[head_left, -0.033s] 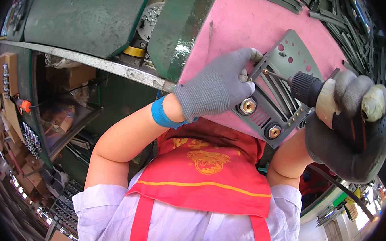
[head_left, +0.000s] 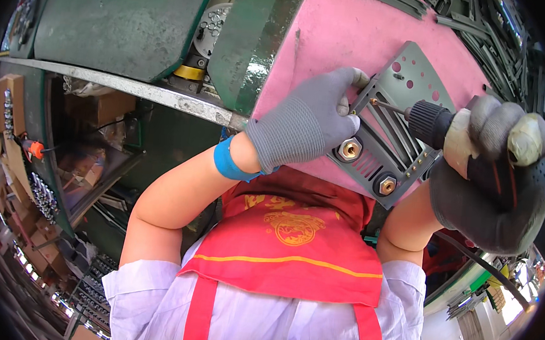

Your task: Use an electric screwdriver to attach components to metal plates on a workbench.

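Now your left hand (head_left: pixel 307 125), in a grey knit glove, lies flat on the pink desk (head_left: pixel 339 35) and presses on the left end of the grey metal bracket (head_left: pixel 386 130); its fingers (head_left: pixel 348 87) are curled together over the bracket's upper left corner, holding it down. The bracket sits on the near edge of the desk, at about 2 o'clock from the centre of the view, and it has long slots, a row of small round holes on its upper part and two brass-coloured nuts (head_left: pixel 350 150) on its lower side. Your right hand (head_left: pixel 496 179), in a dark grey glove, is at 3 o'clock, and its fingers are closed tight around the pale handle of a screwdriver (head_left: pixel 437 121). The thin shaft of the screwdriver points to 9 o'clock and its tip meets a small screw (head_left: pixel 373 102) at the bracket's upper left, just beside your left fingertips. A blue band (head_left: pixel 226 160) is around your left wrist, and a red apron (head_left: pixel 293 241) is below both arms.
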The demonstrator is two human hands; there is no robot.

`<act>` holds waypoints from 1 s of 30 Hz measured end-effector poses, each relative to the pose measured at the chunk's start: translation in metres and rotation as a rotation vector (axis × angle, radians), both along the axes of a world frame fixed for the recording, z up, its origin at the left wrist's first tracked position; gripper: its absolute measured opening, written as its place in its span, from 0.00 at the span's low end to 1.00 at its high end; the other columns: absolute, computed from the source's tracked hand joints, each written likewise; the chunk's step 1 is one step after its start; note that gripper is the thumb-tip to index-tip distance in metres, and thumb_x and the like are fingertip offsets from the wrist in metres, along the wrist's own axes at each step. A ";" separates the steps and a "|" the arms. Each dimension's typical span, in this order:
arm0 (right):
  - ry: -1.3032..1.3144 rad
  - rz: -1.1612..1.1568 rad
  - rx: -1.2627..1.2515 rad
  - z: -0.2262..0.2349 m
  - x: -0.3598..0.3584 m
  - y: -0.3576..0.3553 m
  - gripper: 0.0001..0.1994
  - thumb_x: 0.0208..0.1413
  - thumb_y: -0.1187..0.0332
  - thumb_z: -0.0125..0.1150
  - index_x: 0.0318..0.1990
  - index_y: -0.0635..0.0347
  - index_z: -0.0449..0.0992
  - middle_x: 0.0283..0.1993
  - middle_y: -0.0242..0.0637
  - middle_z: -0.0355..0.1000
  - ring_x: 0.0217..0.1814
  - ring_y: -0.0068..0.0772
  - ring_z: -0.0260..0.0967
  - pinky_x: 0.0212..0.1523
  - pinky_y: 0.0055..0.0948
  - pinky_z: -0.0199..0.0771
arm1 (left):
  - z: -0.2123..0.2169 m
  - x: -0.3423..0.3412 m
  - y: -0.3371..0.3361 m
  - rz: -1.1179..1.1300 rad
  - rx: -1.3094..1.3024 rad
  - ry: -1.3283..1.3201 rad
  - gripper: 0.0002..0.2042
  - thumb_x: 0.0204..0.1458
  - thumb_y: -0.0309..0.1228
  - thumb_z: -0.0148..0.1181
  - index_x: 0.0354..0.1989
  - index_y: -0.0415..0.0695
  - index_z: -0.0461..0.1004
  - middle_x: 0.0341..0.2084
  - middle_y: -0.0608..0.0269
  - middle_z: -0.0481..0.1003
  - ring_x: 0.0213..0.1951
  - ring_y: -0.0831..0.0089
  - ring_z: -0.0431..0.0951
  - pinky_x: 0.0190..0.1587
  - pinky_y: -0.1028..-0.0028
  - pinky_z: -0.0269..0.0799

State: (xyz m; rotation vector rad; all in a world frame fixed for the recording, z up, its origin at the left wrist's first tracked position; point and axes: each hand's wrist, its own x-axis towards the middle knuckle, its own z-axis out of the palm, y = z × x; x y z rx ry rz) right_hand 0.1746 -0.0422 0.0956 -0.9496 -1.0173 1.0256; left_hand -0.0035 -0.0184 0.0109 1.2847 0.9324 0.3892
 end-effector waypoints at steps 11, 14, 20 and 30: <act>-0.116 0.050 -0.029 0.004 -0.029 0.010 0.16 0.55 0.57 0.50 0.34 0.64 0.65 0.26 0.35 0.58 0.25 0.25 0.50 0.25 0.27 0.50 | -0.003 -0.001 -0.013 0.104 0.148 0.059 0.17 0.50 0.25 0.61 0.48 0.36 0.70 0.17 0.71 0.62 0.22 0.83 0.64 0.27 0.78 0.64; -0.148 0.067 -0.044 0.002 -0.026 0.015 0.16 0.57 0.57 0.49 0.35 0.65 0.65 0.27 0.35 0.58 0.25 0.25 0.51 0.25 0.27 0.50 | -0.006 -0.002 -0.015 0.113 0.172 0.057 0.16 0.50 0.25 0.61 0.48 0.35 0.70 0.17 0.70 0.62 0.22 0.82 0.64 0.28 0.78 0.64; 0.007 0.118 -0.005 -0.005 -0.027 0.015 0.18 0.58 0.56 0.49 0.37 0.67 0.65 0.30 0.35 0.59 0.26 0.25 0.54 0.26 0.27 0.53 | -0.005 -0.002 -0.015 0.142 0.185 0.032 0.16 0.50 0.25 0.61 0.48 0.36 0.70 0.19 0.68 0.63 0.24 0.81 0.64 0.30 0.77 0.65; 0.004 0.179 0.036 -0.002 -0.023 0.011 0.16 0.53 0.55 0.51 0.34 0.62 0.64 0.27 0.34 0.58 0.25 0.26 0.50 0.27 0.27 0.52 | 0.004 -0.009 -0.017 0.138 0.020 -0.027 0.16 0.53 0.25 0.56 0.51 0.37 0.68 0.25 0.67 0.67 0.29 0.81 0.68 0.35 0.78 0.67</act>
